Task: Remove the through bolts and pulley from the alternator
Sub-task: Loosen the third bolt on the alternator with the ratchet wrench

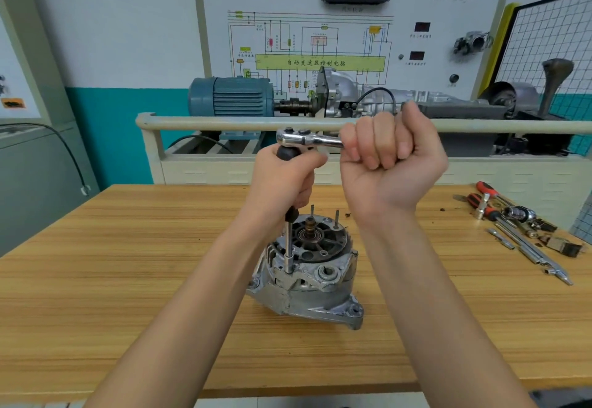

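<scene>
The alternator [307,266] sits on the wooden table [128,279], near the middle, with its open black end facing up. Two thin bolts [336,219] stick up from the top, beside the shaft in the middle. No pulley shows on the top end.

The left hand [285,183] wraps around the black handle of a long driver [290,244]. The driver stands straight up, and its tip sits on a bolt at the edge of the metal case. The right hand [387,154] makes a tight fist around the handle of a shiny ratchet [304,138]. The head of the ratchet sits on top of the driver, just above the left hand.

This looks like the step of loosening one of the long bolts. Next, I think the right hand needs to swing the ratchet around while the left hand keeps the driver straight, so the tip does not slip off the bolt. The alternator is not held by anything, so it could turn or tip.

More tools [519,231] lie far off on the right side of the table.
</scene>
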Demonstrator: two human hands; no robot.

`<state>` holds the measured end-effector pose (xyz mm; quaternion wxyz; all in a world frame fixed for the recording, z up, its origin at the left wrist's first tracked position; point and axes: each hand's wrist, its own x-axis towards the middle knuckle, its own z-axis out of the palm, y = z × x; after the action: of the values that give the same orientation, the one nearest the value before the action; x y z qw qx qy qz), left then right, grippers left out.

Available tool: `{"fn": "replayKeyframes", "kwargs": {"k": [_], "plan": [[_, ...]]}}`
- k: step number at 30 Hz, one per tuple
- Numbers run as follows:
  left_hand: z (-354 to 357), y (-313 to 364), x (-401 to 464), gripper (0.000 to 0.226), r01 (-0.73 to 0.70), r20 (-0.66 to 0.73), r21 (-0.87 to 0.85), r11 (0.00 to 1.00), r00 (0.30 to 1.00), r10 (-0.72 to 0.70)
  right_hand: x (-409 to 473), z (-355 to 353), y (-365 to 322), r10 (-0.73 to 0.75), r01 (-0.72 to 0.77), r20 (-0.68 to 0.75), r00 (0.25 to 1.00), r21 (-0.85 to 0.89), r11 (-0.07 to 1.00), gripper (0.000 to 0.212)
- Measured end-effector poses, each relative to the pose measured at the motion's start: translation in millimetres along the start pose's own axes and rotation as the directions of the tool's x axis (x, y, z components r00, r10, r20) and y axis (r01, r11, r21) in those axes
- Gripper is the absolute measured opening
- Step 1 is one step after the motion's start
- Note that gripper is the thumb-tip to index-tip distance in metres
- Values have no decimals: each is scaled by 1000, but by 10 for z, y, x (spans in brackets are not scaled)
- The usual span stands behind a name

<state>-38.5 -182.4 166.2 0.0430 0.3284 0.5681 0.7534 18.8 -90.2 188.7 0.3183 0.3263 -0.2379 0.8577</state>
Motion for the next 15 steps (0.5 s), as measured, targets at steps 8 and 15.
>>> {"fn": "replayKeyframes", "kwargs": {"k": [8, 15], "plan": [[-84, 46, 81, 35, 157, 419, -35, 987, 899, -128, 383, -309, 8, 406, -295, -144, 902, 480, 826, 51], [-118, -6, 84, 48, 173, 285, -84, 981, 948, -142, 214, -117, 3, 205, -164, -166, 965, 232, 959, 51]]}}
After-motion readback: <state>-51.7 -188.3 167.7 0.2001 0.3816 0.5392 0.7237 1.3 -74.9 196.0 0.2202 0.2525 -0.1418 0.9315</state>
